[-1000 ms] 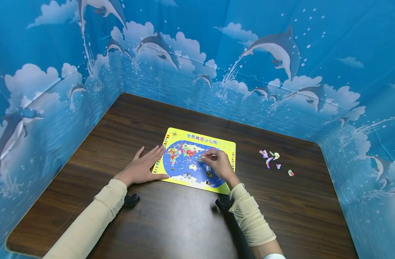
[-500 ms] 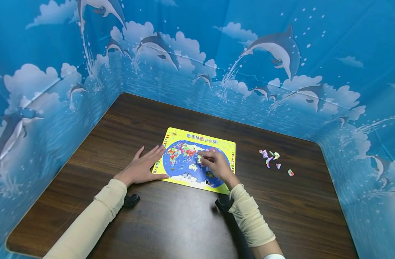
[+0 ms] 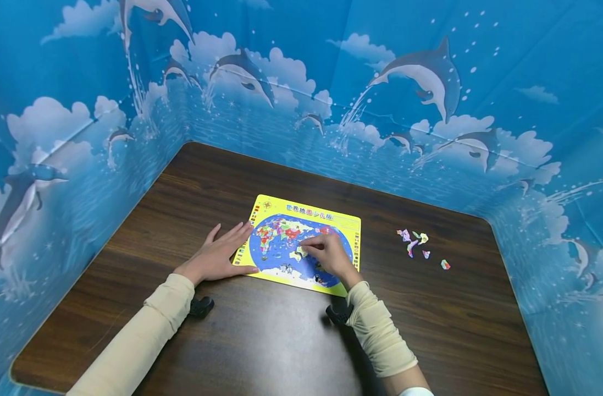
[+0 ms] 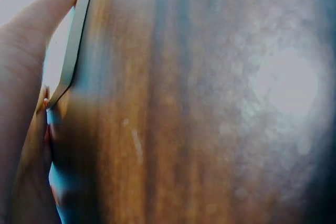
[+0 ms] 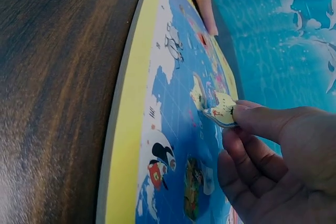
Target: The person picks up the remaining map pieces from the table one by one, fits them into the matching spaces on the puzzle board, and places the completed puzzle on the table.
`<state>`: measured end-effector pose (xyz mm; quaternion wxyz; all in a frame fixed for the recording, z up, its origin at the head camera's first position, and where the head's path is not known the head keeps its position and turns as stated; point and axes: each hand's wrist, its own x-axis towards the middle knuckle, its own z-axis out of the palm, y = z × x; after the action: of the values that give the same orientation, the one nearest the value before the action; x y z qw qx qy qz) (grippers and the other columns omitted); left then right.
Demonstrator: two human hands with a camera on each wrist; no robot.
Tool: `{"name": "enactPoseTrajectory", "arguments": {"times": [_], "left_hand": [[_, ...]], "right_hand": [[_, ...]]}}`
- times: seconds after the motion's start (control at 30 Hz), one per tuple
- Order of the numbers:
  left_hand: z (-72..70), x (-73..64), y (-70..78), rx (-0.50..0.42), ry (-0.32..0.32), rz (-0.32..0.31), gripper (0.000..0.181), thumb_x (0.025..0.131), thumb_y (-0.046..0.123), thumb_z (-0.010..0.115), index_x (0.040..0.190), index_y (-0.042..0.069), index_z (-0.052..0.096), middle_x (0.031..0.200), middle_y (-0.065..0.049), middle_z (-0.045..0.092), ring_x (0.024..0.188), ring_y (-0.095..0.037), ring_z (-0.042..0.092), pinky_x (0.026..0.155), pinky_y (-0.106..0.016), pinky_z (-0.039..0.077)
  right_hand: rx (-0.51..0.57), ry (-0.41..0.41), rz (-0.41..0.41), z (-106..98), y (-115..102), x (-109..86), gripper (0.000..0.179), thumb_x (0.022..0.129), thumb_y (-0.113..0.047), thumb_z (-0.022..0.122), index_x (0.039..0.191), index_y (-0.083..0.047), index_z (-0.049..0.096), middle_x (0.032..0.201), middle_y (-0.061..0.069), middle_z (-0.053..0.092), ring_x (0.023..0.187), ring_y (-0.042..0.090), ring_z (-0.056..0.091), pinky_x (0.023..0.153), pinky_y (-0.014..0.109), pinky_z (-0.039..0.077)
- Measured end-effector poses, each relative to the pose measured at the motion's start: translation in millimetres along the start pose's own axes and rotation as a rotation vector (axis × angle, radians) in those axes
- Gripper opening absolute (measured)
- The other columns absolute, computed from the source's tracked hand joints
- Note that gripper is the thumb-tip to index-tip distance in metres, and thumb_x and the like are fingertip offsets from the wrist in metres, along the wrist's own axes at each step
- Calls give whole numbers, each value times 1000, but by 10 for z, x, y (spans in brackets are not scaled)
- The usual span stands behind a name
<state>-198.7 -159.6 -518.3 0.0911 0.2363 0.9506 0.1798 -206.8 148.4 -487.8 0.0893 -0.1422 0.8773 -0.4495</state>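
A yellow-bordered world map puzzle board [image 3: 276,203] lies on the table. My left hand [image 3: 222,254] rests on its left edge with fingers spread; the left wrist view shows the thumb [image 4: 39,11] along the board's side. Over the map, my right hand [image 3: 333,256] pinches a small cream puzzle piece [image 5: 223,111] between thumb and index finger, the other fingers curled below. In the right wrist view the piece is tilted, its edge right beside a cream Australia-shaped patch [image 5: 197,94] on the blue map.
Several loose puzzle pieces [image 3: 410,247] lie to the right of the board, with a red and green piece [image 3: 445,264] a little apart. The dark wooden table [image 3: 454,313] is bordered at the back and sides by a blue dolphin-print curtain [image 3: 301,71].
My right hand has shifted slightly left over the map, bringing the pinched puzzle piece close to the cream patch. The left hand and loose pieces stay in place.
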Motion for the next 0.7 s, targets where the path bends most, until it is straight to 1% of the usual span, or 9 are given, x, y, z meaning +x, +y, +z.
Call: {"name": "enactPoseTrajectory", "arguments": {"times": [0.1, 0.27, 0.53, 0.7], "left_hand": [[-10, 8, 2, 3, -5, -1, 108, 76, 83, 49, 157, 19, 14, 162, 3, 10, 149, -17, 8, 114, -59, -6], [-18, 0, 16, 1, -11, -4, 108, 77, 81, 50, 157, 19, 15, 162, 2, 10, 149, -18, 9, 114, -59, -6], [-7, -10, 18, 2, -2, -1, 107, 77, 80, 51, 157, 19, 15, 162, 3, 10, 149, -18, 9, 114, -59, -6], [-7, -10, 15, 6, -3, -5, 107, 77, 81, 50, 157, 20, 14, 162, 4, 9, 149, -17, 8, 114, -58, -6]], "right_hand": [[-36, -26, 3, 20, -1, 10, 17, 94, -12, 65, 107, -8, 76, 100, 0, 72, 82, 14, 63, 66, 26, 50], [-78, -42, -6, 80, 19, 33, 16, 94, -13, 65, 105, -10, 76, 100, -2, 72, 90, 10, 62, 75, 28, 53], [-89, -29, 33, 123, 8, 42, 17, 94, -18, 66, 105, -12, 77, 99, -4, 71, 89, 10, 62, 77, 29, 53], [-90, 5, 32, 154, 16, 55, 15, 91, -21, 69, 102, -13, 77, 96, -6, 71, 86, 10, 62, 77, 27, 53]]}}
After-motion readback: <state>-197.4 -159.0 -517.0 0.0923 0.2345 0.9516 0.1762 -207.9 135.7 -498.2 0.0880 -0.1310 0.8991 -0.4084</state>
